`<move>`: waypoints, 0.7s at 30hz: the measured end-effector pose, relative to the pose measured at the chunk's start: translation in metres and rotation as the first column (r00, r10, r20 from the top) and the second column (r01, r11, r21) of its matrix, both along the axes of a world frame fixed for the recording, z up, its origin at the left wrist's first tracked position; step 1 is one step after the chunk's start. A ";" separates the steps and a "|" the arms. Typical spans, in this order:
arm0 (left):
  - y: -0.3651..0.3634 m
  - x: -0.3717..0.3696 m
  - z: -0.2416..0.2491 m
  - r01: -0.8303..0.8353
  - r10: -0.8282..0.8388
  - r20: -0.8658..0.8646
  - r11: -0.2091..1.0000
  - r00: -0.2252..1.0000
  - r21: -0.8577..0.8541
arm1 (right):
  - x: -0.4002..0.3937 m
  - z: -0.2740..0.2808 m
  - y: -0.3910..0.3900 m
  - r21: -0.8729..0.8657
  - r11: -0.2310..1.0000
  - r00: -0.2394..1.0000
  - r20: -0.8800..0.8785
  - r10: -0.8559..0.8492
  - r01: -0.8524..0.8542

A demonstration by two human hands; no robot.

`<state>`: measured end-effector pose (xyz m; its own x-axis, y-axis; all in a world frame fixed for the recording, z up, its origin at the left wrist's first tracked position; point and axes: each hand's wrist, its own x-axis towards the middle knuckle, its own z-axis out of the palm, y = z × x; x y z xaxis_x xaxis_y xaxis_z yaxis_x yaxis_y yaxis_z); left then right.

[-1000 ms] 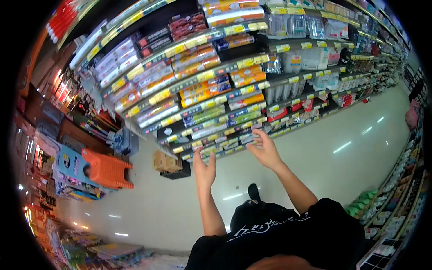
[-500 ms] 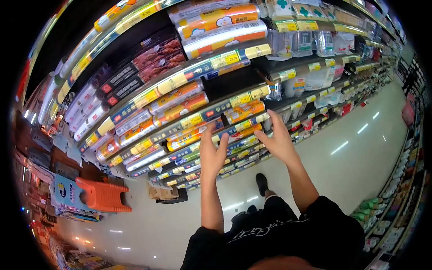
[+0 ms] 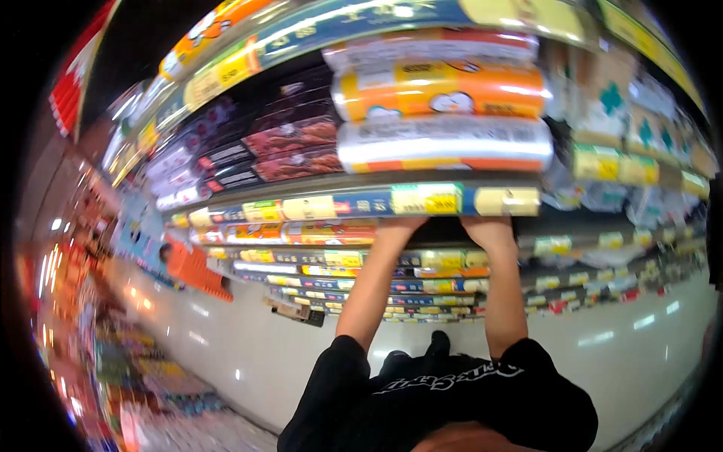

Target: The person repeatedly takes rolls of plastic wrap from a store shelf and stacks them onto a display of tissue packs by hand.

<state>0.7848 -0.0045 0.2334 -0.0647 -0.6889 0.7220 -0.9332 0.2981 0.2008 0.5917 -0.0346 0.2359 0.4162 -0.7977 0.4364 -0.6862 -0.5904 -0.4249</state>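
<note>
Behind labelled shelf edge [image 3: 361,205], both hands [image 3: 403,224] [image 3: 488,229] partly hidden, forearms [image 3: 373,290] outstretched; open or gripping, impossible to tell.

Tiered shop shelving [image 3: 354,26] and its stock.
On the foreground tier [image 3: 444,181] we saw a silvery roll [image 3: 444,143] lying with an orange roll [image 3: 440,92] stacked above it; to its left sat dark packs [image 3: 282,147] and, farther along, pale rolls [image 3: 177,169]. On the tier beneath [image 3: 331,258] we found orange-wrapped rolls [image 3: 331,233]. The lower tiers receded toward a pale, glossy floor [image 3: 241,324].
</note>
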 end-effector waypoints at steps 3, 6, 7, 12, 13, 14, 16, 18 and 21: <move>-0.013 0.004 -0.005 -0.028 0.029 0.012 0.999 1.000 -0.046 | 0.000 -0.023 -0.014 -0.058 0.998 1.000 0.002 0.027 -0.027; -0.022 0.004 -0.007 -0.052 0.052 -0.007 0.998 0.999 -0.025 | -0.006 -0.049 -0.038 -0.135 0.990 0.998 -0.054 0.044 -0.050; -0.022 0.005 -0.007 -0.060 0.060 -0.013 0.998 0.998 -0.016 | -0.007 -0.050 -0.039 -0.018 0.999 0.993 -0.116 0.030 -0.033; -0.020 0.003 -0.011 -0.083 0.084 -0.031 0.997 0.996 0.002 | -0.026 -0.070 -0.030 -0.166 0.986 0.999 -0.037 -0.006 0.000; -0.018 0.002 -0.010 -0.087 0.087 -0.033 0.996 0.996 0.004 | -0.026 -0.069 -0.030 -0.101 0.995 0.999 -0.034 -0.010 0.006; -0.014 0.001 -0.009 -0.086 0.086 -0.039 0.996 0.996 0.007 | -0.029 -0.067 -0.027 -0.048 0.999 1.000 0.017 -0.016 0.017; -0.005 -0.001 -0.007 -0.066 0.067 -0.071 0.998 0.995 0.018 | -0.031 -0.051 -0.022 0.074 0.997 0.999 -0.047 0.019 -0.015; 0.012 -0.009 -0.008 -0.006 0.008 -0.194 1.000 0.981 0.013 | -0.029 -0.036 -0.012 0.110 0.994 0.995 -0.098 0.005 0.006; 0.056 -0.022 0.008 -0.203 0.208 -0.037 0.974 0.977 0.101 | -0.030 -0.041 -0.012 0.137 0.981 0.984 -0.136 -0.116 0.134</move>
